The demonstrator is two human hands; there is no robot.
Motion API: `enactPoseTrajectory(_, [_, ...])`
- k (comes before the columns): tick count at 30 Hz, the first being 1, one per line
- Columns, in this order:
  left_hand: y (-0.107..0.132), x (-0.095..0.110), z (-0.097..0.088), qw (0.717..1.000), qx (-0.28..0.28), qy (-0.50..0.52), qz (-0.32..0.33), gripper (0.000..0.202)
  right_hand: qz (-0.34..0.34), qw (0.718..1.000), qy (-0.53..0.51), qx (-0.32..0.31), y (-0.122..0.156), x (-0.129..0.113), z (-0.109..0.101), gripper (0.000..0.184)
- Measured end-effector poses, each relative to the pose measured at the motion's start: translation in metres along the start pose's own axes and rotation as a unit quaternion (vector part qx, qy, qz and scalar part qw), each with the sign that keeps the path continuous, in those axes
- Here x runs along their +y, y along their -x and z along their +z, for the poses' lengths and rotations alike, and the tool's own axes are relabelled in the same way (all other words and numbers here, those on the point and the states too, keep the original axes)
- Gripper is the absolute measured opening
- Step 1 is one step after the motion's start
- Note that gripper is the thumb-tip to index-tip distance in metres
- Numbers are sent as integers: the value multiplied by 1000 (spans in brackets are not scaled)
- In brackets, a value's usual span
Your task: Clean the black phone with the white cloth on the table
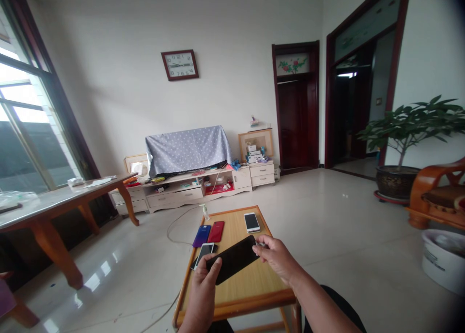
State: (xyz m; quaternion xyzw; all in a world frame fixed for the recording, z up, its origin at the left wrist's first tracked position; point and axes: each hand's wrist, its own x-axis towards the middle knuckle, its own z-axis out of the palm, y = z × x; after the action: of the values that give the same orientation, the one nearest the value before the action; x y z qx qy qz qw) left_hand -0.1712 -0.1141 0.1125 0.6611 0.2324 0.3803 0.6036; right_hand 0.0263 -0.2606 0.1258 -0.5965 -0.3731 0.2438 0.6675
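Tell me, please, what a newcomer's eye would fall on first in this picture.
Probably the black phone, low in the middle, with the left hand gripping its near end and the right hand at the other, above the small wooden table. Next might come the pale blue patterned cloth draped above the long white cabinet, and the leafy potted plant at the right.

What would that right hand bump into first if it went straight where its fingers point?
Most likely the black phone in the left hand; the right hand looks close to its end, though contact is hard to tell.
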Motion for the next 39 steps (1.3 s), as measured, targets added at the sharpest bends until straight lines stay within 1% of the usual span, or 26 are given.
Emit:
enactPoseTrajectory(2, [-4, -1, -8, 999, -42, -20, -17, 33, -4, 999, 15, -28, 4, -4, -4, 35])
enactPoseTrajectory(3, [-6, 0, -11, 996, -66, -51, -16, 33, -9, 999, 25, -40, 6, -5, -5, 31])
enactPoseTrajectory(5, [-9, 5, -13, 984, -108, -138, 11, 32, -24, 997, 51, -57, 9, -9, -5, 24])
enactPoseTrajectory(6, [-9, 9, -12, 975, -118, -183, 34, 29, -34, 995, 65, -63, 10, -10, -3, 20])
enactPoseTrajectory(8, [-8, 19, -4, 955, -126, -256, 78, 26, -57, 991, 95, -71, 13, -13, 3, 13])
enactPoseTrajectory(10, [-5, 27, 7, 933, -159, -300, 118, 25, -80, 987, 118, -74, 16, -15, 11, 7])
enactPoseTrajectory(11, [-3, 30, 12, 923, -175, -318, 127, 21, -90, 985, 126, -73, 17, -16, 14, 5])
enactPoseTrajectory(13, [0, 33, 21, 912, -188, -339, 132, 16, -105, 982, 139, -68, 18, -18, 18, 5])
enactPoseTrajectory(15, [2, 31, 25, 906, -173, -362, 135, 19, -113, 984, 131, -47, 17, -18, 18, 13])
enactPoseTrajectory(17, [4, 26, 26, 896, -137, -392, 156, 20, -101, 991, 89, -8, 16, -17, 16, 27])
enactPoseTrajectory(19, [6, 20, 27, 880, -97, -421, 197, 20, -70, 996, 35, 34, 17, -16, 16, 40])
enactPoseTrajectory(21, [8, 14, 28, 861, -67, -442, 242, 19, -38, 998, -15, 47, 22, -14, 22, 45])
enactPoseTrajectory(24, [9, 7, 31, 828, -37, -476, 292, 17, -20, 998, -65, 12, 34, -13, 40, 39])
enactPoseTrajectory(27, [10, 5, 32, 806, -18, -493, 327, 17, -36, 997, -67, -12, 38, -12, 52, 35])
enactPoseTrajectory(29, [10, 4, 30, 801, -13, -486, 349, 16, -47, 997, -54, 5, 34, -10, 51, 35])
enactPoseTrajectory(32, [11, 3, 28, 800, -17, -474, 368, 32, -43, 997, -34, 52, 24, -7, 42, 38])
enactPoseTrajectory(34, [11, 2, 28, 800, -16, -471, 371, 35, -38, 997, -30, 68, 23, -7, 41, 40])
enactPoseTrajectory(36, [10, 1, 28, 802, -8, -468, 371, 30, -45, 997, -28, 60, 28, -10, 47, 38])
enactPoseTrajectory(39, [8, 1, 29, 802, 2, -459, 382, 24, -83, 996, -21, 31, 39, -14, 60, 31])
